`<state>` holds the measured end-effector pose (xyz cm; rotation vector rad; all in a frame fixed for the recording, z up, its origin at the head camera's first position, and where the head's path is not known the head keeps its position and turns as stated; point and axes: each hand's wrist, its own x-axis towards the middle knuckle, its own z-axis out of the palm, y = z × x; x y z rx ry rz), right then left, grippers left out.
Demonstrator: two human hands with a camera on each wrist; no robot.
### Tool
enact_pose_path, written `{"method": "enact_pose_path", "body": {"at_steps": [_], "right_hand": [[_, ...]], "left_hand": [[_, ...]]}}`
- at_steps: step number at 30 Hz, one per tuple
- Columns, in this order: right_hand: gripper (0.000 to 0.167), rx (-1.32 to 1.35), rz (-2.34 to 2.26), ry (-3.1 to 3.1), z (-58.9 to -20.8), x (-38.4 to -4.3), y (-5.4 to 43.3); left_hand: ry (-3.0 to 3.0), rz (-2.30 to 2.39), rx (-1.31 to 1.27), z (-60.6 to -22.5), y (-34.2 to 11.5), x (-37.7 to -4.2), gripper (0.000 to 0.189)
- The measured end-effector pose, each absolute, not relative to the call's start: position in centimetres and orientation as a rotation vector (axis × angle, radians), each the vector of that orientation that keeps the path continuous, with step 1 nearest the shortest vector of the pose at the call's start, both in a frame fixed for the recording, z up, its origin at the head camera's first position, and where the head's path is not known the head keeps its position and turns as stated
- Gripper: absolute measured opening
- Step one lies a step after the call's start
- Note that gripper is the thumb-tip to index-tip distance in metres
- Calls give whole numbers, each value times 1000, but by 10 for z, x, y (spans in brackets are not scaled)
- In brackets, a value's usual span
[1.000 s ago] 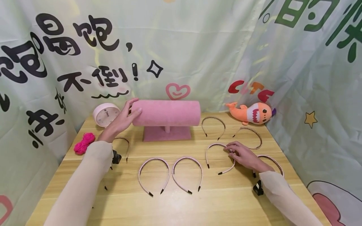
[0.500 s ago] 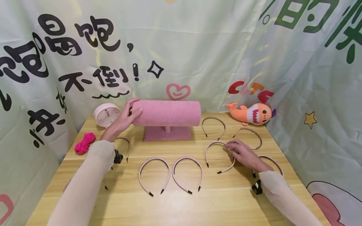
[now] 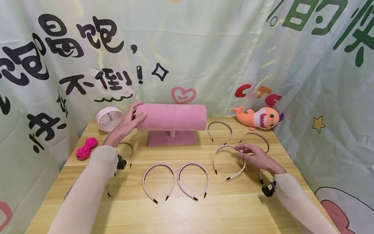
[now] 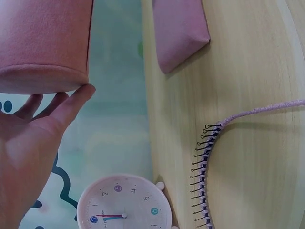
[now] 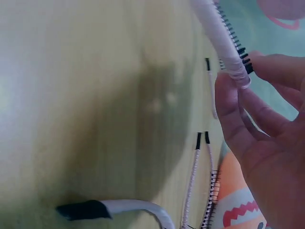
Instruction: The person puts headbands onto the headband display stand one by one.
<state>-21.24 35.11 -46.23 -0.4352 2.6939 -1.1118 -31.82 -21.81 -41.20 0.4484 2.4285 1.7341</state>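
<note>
At the back of the table stands a pink padded roll on a foot, a headband display stand [image 3: 172, 117]. My left hand [image 3: 124, 126] holds the roll's left end, thumb on the front and fingers over the end; the left wrist view shows fingertips at the rim of the roll [image 4: 45, 43]. To the right, my right hand [image 3: 257, 157] pinches a pale pink headband [image 3: 214, 159] near its upper right curve. In the right wrist view the headband [image 5: 217, 33], with small dark teeth inside, sits between thumb and fingers.
Two headbands [image 3: 159, 164] [image 3: 193, 163] lie at front centre. More lie at back right [image 3: 219, 122] and beside the left arm [image 3: 125, 143]. A white clock [image 3: 109, 118], pink yarn [image 3: 86, 149] and an orange plush shark [image 3: 258, 117] line the back and sides, before a printed curtain.
My right hand has moved slightly up and to the right, and the pinched headband has shifted a little right with it. The left hand stays on the roll.
</note>
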Motion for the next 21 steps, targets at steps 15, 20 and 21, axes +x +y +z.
{"method": "enact_pose_path", "body": {"at_steps": [15,20,21], "right_hand": [[43,-309,-1465,2414,-430,-207,366],[40,-313,-1533,2413,-418,-209,364],[40,-318,-1545,2415,-416,-209,363]], "left_hand": [[2441,1730,434,-414,-218,-317,79],[2432,1746,436,-414,-218,-318,80],[2432,1747,438,-414,-217,-318,81]]}}
